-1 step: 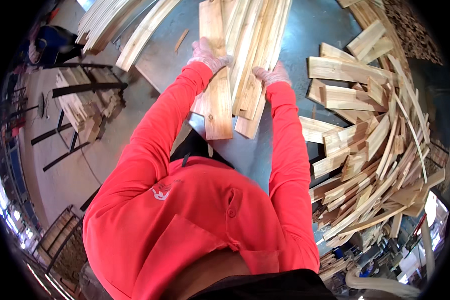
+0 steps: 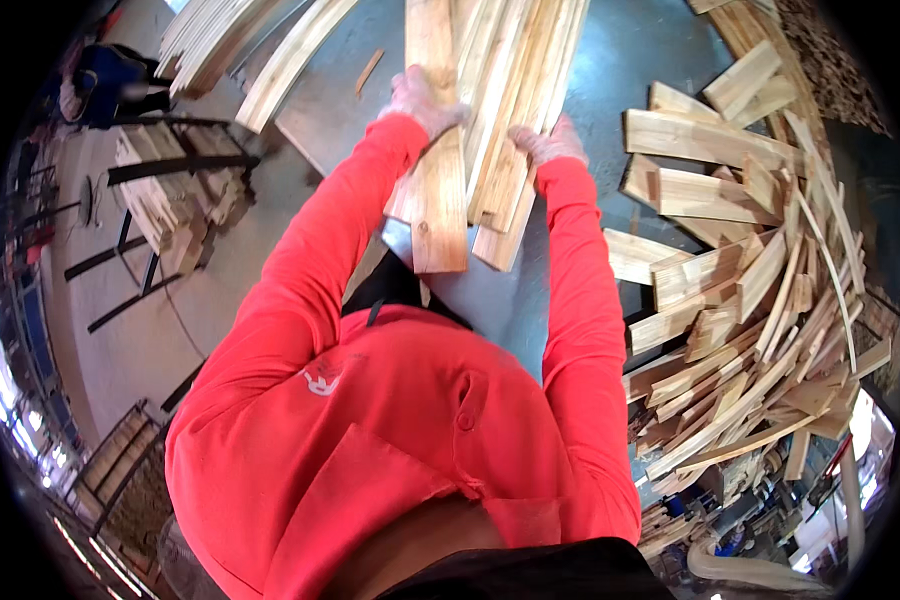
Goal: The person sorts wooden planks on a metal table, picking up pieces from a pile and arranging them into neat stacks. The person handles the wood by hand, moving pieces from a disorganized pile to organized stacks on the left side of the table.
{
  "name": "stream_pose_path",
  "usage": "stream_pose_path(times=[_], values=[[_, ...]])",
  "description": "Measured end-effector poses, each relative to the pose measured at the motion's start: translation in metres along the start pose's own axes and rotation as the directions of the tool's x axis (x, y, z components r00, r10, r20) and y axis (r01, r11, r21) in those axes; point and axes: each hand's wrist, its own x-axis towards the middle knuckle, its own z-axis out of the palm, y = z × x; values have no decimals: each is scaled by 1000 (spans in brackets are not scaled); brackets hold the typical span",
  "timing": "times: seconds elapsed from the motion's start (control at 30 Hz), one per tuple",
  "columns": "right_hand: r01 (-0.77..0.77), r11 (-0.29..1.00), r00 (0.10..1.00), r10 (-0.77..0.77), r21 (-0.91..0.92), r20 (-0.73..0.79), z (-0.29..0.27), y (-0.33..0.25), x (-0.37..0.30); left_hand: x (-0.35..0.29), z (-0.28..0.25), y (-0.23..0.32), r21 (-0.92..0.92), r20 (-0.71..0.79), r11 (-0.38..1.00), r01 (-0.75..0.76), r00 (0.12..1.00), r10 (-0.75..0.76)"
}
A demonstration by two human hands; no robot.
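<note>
My left hand [image 2: 422, 104], in a thin pale glove, grips a wide wooden board [image 2: 438, 215] from its left edge, thumb across its top face. Right of it lies a bundle of narrower wooden boards [image 2: 497, 130], side by side and partly overlapping, running toward the far edge of the view. My right hand [image 2: 550, 143], gloved too, is closed on the right edge of this bundle, its thumb on top. The fingers under the wood are hidden on both sides. All these boards lie lengthwise over a grey metal table [image 2: 515, 305], their near ends uneven.
A heap of short offcuts and thin strips [image 2: 740, 330] covers the table's right side. More long boards [image 2: 215, 40] lie at the far left. A black metal stand [image 2: 180, 172] holds stacked wood on the floor at left. Another person [image 2: 120, 85] is beyond it.
</note>
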Motion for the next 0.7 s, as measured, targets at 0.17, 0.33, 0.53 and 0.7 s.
stream_pose_path(times=[0.17, 0.33, 0.53, 0.7], values=[[149, 989, 989, -149, 18, 17, 48, -29, -37, 23, -9, -59, -492, 205, 868, 67, 978, 41], [158, 955, 987, -157, -251, 23, 52, -62, -96, 19, -12, -76, -725, 302, 688, 35, 913, 272], [187, 974, 979, -196, 124, 61, 85, -23, -82, 7, -57, -35, 14, 276, 995, -95, 957, 88], [220, 976, 975, -219, -10, 30, 111, -31, -100, -13, -43, -45, -5, 85, 998, 56, 995, -55]])
